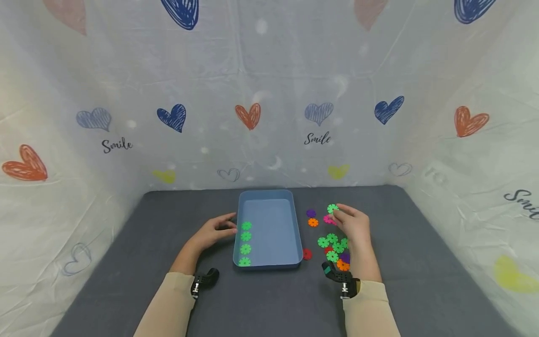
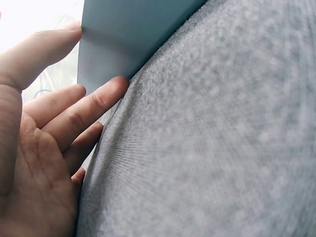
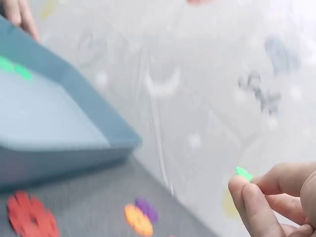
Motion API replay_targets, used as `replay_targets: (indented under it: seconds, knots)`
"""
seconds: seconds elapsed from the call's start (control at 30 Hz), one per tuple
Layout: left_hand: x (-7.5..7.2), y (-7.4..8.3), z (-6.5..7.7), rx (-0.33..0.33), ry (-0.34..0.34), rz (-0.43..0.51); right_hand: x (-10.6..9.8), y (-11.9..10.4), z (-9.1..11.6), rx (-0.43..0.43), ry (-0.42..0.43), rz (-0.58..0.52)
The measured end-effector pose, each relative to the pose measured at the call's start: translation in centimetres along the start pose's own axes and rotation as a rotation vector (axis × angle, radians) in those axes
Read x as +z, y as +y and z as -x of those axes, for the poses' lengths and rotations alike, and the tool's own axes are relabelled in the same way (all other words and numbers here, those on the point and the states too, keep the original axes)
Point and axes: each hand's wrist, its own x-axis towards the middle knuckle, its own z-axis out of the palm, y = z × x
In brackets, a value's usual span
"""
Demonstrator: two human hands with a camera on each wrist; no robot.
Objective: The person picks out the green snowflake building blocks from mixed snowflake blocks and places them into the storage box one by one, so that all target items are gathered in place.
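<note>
My right hand (image 1: 353, 226) pinches a green notched plastic disc (image 1: 332, 208) between thumb and fingertips; in the right wrist view only a sliver of that disc (image 3: 243, 173) shows. Below it on the table lie several loose green discs (image 1: 332, 256) with red, orange and purple ones among them, and a pink disc (image 1: 327, 219) is close under the fingers. Fingers spread, my left hand (image 1: 212, 232) is at the left wall of a blue tray (image 1: 269, 269), its fingertips right at the side. Inside the tray, several green discs (image 1: 245, 249) form a column along the left wall.
To the right of the tray are a red disc (image 1: 307, 254), an orange disc (image 1: 313, 223) and a purple disc (image 1: 310, 213). A dark grey cloth (image 1: 177, 210) covers the table. Behind hangs a pale curtain (image 1: 278, 159) printed with hearts.
</note>
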Motion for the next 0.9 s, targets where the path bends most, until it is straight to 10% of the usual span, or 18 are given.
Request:
replay_targets:
  seconds: [0.5, 0.9]
  knots:
    - [0.3, 0.2, 0.1, -0.013, 0.017, 0.007, 9.8, -1.1, 0.8, -0.075, -0.293, 0.058]
    - [0.1, 0.2, 0.2, -0.015, 0.022, 0.012, 17.0, 0.7, 0.4, -0.185, -0.369, 0.219]
